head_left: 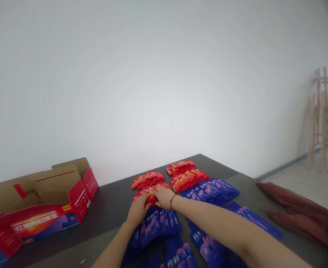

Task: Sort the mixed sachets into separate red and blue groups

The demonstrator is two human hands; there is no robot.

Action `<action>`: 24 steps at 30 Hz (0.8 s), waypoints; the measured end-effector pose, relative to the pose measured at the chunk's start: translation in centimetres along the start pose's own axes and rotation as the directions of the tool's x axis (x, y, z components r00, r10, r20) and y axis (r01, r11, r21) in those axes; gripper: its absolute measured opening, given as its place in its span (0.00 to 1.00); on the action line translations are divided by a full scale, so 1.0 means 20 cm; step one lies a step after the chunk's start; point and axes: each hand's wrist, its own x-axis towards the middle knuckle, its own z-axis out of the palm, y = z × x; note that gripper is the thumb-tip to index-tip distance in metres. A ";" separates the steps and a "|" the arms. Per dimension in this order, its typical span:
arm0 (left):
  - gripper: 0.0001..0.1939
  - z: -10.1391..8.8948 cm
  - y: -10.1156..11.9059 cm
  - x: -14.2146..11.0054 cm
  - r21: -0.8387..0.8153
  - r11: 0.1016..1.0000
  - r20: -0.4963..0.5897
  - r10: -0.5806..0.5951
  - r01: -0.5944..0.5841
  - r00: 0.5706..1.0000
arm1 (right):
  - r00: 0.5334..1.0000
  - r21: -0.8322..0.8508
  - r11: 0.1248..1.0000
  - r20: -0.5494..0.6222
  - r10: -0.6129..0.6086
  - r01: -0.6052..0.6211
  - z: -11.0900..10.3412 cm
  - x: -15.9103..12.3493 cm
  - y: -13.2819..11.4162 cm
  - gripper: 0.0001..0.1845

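My left hand (137, 210) and my right hand (164, 197) reach forward together over a fanned row of red packets (150, 191). The left hand grips the row's near left side. Curled over its right part are the fingers of my right hand, which has a thin red cord at the wrist. How many packets are between the fingers is hidden. Just behind lies another row of red packets (147, 180). Blue packets with purple fruit prints (160, 226) lie overlapped directly below my hands, partly covered by the forearms.
More red packets (189, 180) and blue packets (210, 191) lie to the right on the dark table (109, 201). An open red cardboard box (82, 199) stands at the left. Brown-red cloth or leather (298, 208) lies at the right edge. Wooden racks (324, 123) stand beyond.
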 end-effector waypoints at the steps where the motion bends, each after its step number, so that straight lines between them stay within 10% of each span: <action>1: 0.22 0.00 -0.01 0.00 -0.005 1.000 0.006 0.002 -0.001 1.000 | 1.000 0.003 1.000 0.015 -0.022 0.022 -0.04 -0.03 0.06 0.24; 10: 0.25 -0.01 -0.05 0.05 -0.069 0.997 -0.084 0.036 -0.042 0.996 | 0.970 0.060 0.996 0.240 0.047 -0.063 -0.39 -0.71 0.82 0.31; 16: 0.21 -0.12 0.24 0.08 -0.145 0.972 -0.111 0.169 -0.185 0.979 | 0.941 0.055 0.986 0.310 0.136 -0.160 -0.33 -0.91 0.83 0.41; 24: 0.16 -0.27 0.46 -0.30 -0.314 0.927 0.090 0.243 -0.204 0.966 | 0.963 -0.089 0.979 0.180 0.198 -0.185 -0.42 -0.84 0.78 0.14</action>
